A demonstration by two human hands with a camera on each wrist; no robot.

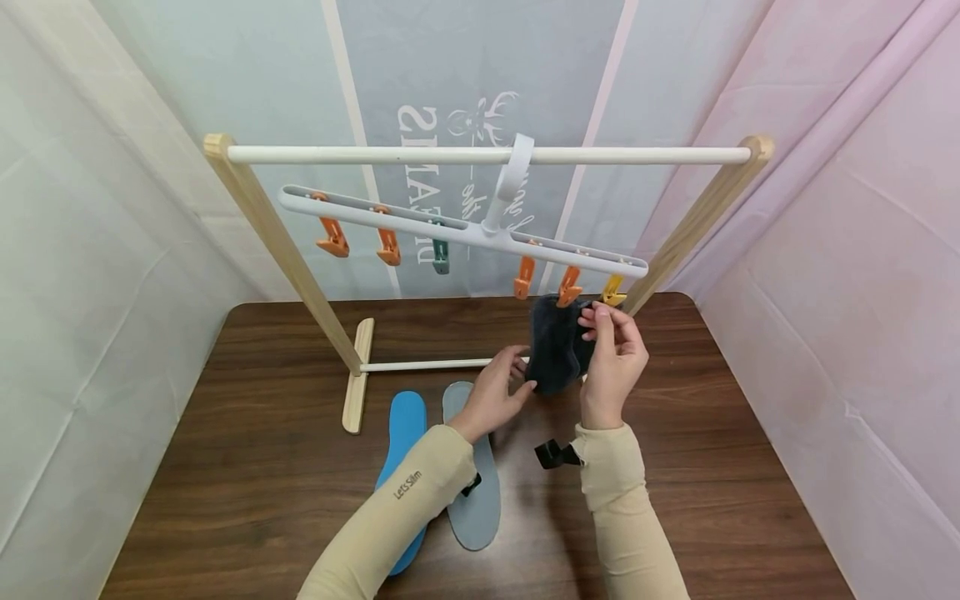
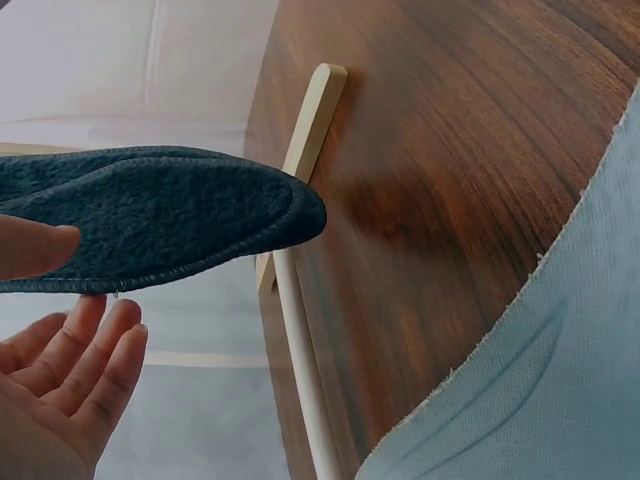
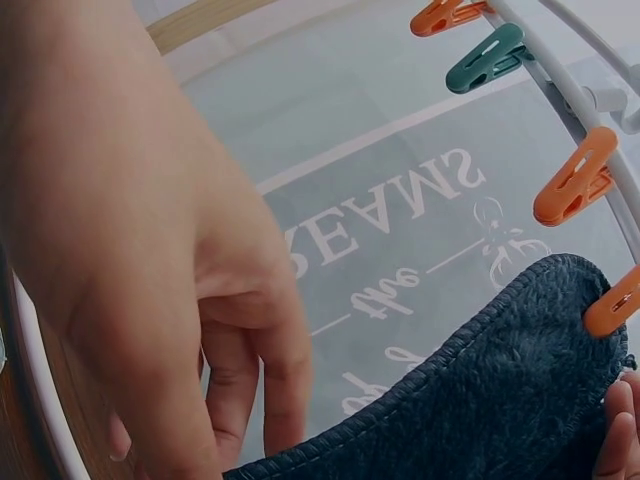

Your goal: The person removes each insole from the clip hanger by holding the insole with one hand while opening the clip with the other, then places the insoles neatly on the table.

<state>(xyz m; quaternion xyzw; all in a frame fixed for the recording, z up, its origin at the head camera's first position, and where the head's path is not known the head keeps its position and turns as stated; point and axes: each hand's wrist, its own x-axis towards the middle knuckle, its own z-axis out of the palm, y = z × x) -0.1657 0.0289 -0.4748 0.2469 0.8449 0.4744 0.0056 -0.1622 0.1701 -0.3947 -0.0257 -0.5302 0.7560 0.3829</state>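
A dark plush pad with a stitched edge hangs beneath the clip hanger. An orange clip sits over its top edge. My left hand holds the pad's lower left edge, thumb on one side and fingers on the other. In the left wrist view the pad's rounded end extends past that hand. With thumb and fingertips, my right hand pinches the upper right part, just below a yellow clip. Only some right fingertips show at the right wrist view's edge.
Blue and grey insoles lie on the brown table, partly under my left arm. The hanger hooks over the white top rail of a wooden rack. More orange clips and a green clip hang along it.
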